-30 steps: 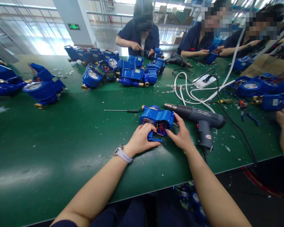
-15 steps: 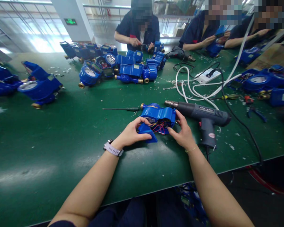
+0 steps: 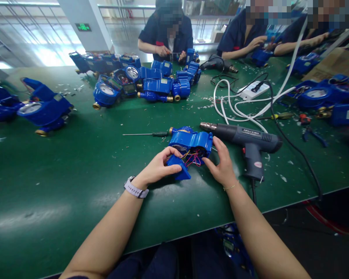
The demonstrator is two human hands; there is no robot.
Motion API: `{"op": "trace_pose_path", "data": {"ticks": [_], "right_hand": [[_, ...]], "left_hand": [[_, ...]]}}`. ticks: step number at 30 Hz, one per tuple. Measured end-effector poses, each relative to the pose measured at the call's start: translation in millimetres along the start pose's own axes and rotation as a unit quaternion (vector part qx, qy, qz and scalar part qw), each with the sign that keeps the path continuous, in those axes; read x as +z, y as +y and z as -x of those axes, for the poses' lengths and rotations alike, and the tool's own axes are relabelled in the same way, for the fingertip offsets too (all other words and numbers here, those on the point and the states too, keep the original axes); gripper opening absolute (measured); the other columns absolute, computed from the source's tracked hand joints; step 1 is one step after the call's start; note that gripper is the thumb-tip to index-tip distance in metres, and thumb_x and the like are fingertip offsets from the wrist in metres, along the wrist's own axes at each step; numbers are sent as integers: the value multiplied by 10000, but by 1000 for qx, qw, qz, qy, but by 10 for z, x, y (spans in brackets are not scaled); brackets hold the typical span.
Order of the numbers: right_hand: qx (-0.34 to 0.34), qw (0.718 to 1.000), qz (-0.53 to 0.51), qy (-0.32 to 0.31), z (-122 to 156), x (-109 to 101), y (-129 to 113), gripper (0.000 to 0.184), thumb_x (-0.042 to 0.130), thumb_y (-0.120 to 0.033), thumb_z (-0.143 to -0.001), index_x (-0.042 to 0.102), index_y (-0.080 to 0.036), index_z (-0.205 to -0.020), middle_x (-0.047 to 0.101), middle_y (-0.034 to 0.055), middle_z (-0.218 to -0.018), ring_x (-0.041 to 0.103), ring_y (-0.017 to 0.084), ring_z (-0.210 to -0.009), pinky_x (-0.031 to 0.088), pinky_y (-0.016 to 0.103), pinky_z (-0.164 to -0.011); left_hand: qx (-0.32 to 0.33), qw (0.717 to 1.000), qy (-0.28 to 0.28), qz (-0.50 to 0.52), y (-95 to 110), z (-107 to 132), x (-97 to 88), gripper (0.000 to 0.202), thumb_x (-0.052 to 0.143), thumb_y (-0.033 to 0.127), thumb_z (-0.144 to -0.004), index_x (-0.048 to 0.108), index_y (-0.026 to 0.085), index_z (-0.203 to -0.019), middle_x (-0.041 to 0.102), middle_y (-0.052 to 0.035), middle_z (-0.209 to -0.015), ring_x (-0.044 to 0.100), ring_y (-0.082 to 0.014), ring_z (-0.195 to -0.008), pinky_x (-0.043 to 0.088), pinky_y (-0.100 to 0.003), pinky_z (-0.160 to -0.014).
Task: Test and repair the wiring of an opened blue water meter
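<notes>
A blue water meter (image 3: 192, 140) with a brass end lies on the green table in front of me, its housing open toward me. Red and yellow wires (image 3: 193, 158) run from inside it to a loose blue cover (image 3: 178, 167). My left hand (image 3: 159, 164) is closed on that cover, thumb in front and fingers behind. At the meter's right end, my right hand (image 3: 221, 164) grips the housing between thumb and fingers. A screwdriver (image 3: 159, 134) with a dark handle lies just left of the meter, and a heat gun (image 3: 244, 137) lies to its right.
More blue meters (image 3: 157, 85) stand across the table's far side and at the left (image 3: 46, 108). White cable (image 3: 238, 110) coils near a power strip (image 3: 253, 91). Pliers (image 3: 314, 136) lie at the right. Co-workers (image 3: 167, 35) sit opposite.
The blue cover has come slightly down and away from the housing in my left hand, showing more of the wires. My right hand stays at the meter's right end. The view has shifted slightly.
</notes>
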State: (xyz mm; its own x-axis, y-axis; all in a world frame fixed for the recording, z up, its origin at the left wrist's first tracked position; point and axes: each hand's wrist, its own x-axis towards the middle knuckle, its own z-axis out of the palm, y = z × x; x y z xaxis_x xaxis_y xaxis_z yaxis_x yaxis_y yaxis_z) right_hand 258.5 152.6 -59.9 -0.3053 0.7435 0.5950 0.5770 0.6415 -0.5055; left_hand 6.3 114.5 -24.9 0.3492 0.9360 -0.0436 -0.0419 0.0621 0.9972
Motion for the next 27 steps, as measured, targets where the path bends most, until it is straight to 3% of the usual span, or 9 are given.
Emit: {"op": "trace_pose_path", "data": {"ticks": [6,10,12,16,19,23,27], "right_hand": [[17,998,12,64,73,-8,-188,569,643,-301,-897,423,-222,-1416,471,154,-1384,431,318,-1294,366,557,-1069],[39,990,-16,135,244,2,-420,207,617,-228,-906,592,-198,-1109,607,100,-1051,585,261,-998,499,447,-871],[50,992,-49,108,333,14,-550,83,577,-190,-924,618,-201,-995,628,50,-884,610,202,-798,522,344,-722],[75,990,-117,6,405,93,-733,200,559,-205,-942,652,-189,-1119,634,-1,-747,577,136,-578,491,255,-566],[102,984,-140,-36,364,202,-767,258,611,-251,-928,663,-169,-1167,585,-39,-633,519,111,-482,447,235,-500],[140,979,-145,-27,291,330,-764,179,647,-302,-923,715,-154,-997,570,-41,-566,517,108,-473,423,236,-495],[155,972,-175,-9,277,354,-797,228,599,-345,-973,704,-154,-905,659,-10,-687,574,109,-530,479,245,-547]], "left_hand": [[-19,1000,-6,13,-70,40,16,579,822,452,-659,477,219,-1061,579,-60,-1087,601,-212,-918,499,-332,-773],[-34,998,-47,23,-133,81,46,615,798,341,-715,407,239,-1178,537,-74,-1222,580,-248,-1064,478,-396,-909],[-23,998,-54,14,-153,105,58,667,776,305,-732,373,246,-1259,502,-85,-1276,549,-270,-1140,456,-420,-963],[17,998,-59,-19,-163,171,88,873,736,264,-738,230,265,-1450,420,-109,-1378,465,-309,-1267,415,-445,-1039],[28,996,-58,-64,-130,230,132,967,719,229,-730,146,280,-1508,345,-117,-1481,420,-324,-1328,363,-470,-1101],[27,992,-64,-108,-66,283,204,1013,692,165,-705,110,267,-1527,314,-124,-1533,367,-332,-1380,319,-483,-1144],[21,994,-65,-89,-78,293,231,1010,693,173,-707,116,282,-1529,315,-115,-1540,355,-342,-1386,335,-483,-1137]]}}
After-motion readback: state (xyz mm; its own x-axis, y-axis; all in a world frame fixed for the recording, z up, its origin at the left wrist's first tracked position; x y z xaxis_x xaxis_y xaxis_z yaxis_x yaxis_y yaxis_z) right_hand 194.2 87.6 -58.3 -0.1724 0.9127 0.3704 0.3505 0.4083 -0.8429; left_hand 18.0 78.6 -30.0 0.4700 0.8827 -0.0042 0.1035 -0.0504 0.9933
